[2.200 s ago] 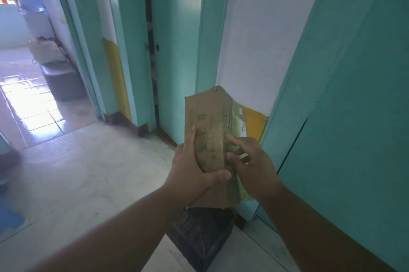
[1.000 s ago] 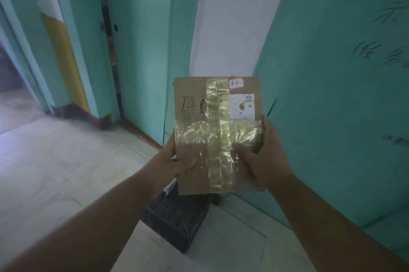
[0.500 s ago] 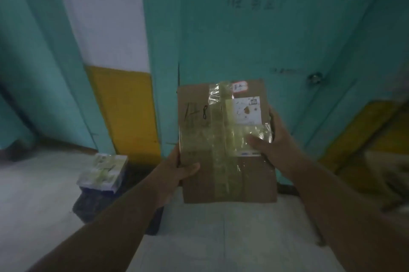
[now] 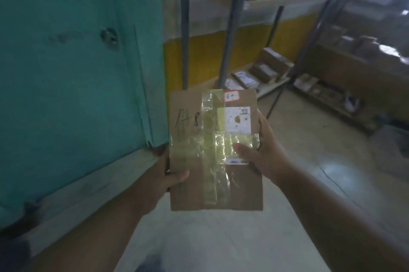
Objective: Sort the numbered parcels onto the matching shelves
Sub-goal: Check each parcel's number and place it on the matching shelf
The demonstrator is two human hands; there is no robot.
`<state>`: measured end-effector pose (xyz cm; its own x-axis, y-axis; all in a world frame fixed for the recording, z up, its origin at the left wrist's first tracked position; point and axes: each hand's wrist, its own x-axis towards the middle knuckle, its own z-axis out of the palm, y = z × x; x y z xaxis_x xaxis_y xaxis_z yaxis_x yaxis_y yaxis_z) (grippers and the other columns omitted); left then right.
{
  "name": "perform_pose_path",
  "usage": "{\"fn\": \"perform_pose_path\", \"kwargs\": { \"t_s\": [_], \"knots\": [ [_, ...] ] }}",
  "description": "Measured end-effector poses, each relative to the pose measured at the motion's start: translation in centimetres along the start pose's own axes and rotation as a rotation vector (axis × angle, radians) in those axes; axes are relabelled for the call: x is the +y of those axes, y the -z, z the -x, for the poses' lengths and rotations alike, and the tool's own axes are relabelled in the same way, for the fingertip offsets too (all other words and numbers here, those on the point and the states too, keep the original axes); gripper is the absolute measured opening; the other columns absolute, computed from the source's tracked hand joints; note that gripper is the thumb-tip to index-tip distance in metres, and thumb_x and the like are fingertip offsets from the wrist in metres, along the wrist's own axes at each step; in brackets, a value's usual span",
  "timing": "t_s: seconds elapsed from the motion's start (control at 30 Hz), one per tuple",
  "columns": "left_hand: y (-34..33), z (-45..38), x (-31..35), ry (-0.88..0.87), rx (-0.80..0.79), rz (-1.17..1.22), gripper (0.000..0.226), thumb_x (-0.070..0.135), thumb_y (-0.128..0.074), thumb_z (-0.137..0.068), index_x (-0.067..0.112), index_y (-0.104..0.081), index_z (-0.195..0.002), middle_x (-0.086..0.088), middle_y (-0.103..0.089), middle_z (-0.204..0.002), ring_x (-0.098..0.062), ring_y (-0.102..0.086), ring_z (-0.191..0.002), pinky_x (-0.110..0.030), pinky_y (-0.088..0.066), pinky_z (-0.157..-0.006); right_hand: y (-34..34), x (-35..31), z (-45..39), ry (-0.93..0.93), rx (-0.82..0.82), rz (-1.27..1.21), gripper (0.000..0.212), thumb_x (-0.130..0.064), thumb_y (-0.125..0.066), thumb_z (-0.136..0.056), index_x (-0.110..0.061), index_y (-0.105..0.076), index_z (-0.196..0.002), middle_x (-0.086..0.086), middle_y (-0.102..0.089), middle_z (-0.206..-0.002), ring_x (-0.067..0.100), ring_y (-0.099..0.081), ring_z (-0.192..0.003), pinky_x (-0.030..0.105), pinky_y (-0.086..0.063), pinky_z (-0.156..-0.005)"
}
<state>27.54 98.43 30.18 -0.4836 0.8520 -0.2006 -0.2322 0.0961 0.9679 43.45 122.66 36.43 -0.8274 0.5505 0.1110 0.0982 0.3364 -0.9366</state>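
Note:
I hold a flat brown cardboard parcel upright in front of me, its face toward the camera. Black handwriting on it reads "A-8", and it carries yellowish tape, a white label and a small red-edged sticker. My left hand grips its left edge, thumb on the front. My right hand grips the right edge, thumb pressed on the tape. Metal shelves stand beyond the parcel, an upper board and a low board both bearing several parcels.
A teal door with a round lock fills the left. A second shelf unit with boxes stands at the right. Pale floor stretches between me and the shelves.
The view has swung right, from the teal doors and hallway to the room with shelves. The parcel stays in both hands, its labelled face still toward me.

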Motion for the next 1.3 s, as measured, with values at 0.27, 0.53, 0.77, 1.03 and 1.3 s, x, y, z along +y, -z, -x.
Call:
{"fn": "perform_pose_path", "kwargs": {
  "t_s": [0.27,0.53,0.77,1.03,1.3],
  "knots": [
    [-7.3,-16.2,-0.6,0.145,-0.222,-0.022,0.059,0.047,-0.086,-0.07,0.061,-0.059,-0.12,0.012,-0.068,-0.129,-0.015,-0.065,-0.119,-0.041,-0.058,-0.093,10.5,8.2,-3.6,-0.274,0.194,-0.115,0.093,-0.018,-0.082,-0.077,-0.049,-0.03,-0.148,-0.002,-0.067,-0.124,0.023,-0.071,-0.105,0.048,-0.062,-0.074],
    [-18.8,-31.0,1.5,0.216,-0.424,-0.078,0.07,0.04,-0.084,-0.071,0.052,-0.051,-0.131,0.014,-0.068,-0.129,-0.013,-0.066,-0.117,-0.041,-0.055,-0.093,24.3,11.7,-5.6,-0.4,0.489,0.069,0.096,-0.027,-0.085,-0.076,-0.053,-0.025,-0.147,-0.03,-0.066,-0.111,0.0,-0.069,-0.098,0.029,-0.06,-0.074],
    [-29.2,-41.1,0.6,0.243,-0.461,-0.094,0.069,0.036,-0.08,-0.076,0.053,-0.047,-0.134,0.016,-0.068,-0.128,-0.009,-0.068,-0.112,-0.028,-0.058,-0.08,35.5,18.8,-8.4,-0.427,0.531,0.041,0.096,-0.026,-0.084,-0.077,-0.052,-0.025,-0.148,-0.02,-0.068,-0.117,0.005,-0.071,-0.1,0.032,-0.062,-0.074],
    [-37.3,-48.4,-0.2,0.271,-0.178,-0.03,0.062,0.04,-0.08,-0.077,0.06,-0.051,-0.129,0.019,-0.066,-0.13,-0.01,-0.066,-0.116,-0.039,-0.056,-0.091,48.2,25.6,-19.2,-0.427,0.212,-0.002,0.095,-0.024,-0.086,-0.075,-0.055,-0.029,-0.144,-0.025,-0.068,-0.112,0.006,-0.072,-0.096,0.034,-0.062,-0.065],
    [-37.4,-53.7,-1.6,0.393,0.25,0.07,0.022,0.017,-0.073,-0.089,0.029,-0.067,-0.107,0.006,-0.078,-0.104,-0.012,-0.074,-0.094,-0.03,-0.058,-0.072,48.7,31.8,-32.8,-0.399,-0.071,0.121,0.102,-0.034,-0.088,-0.065,-0.059,-0.025,-0.141,-0.039,-0.063,-0.101,-0.013,-0.065,-0.089,0.01,-0.054,-0.06]
  ]
}}
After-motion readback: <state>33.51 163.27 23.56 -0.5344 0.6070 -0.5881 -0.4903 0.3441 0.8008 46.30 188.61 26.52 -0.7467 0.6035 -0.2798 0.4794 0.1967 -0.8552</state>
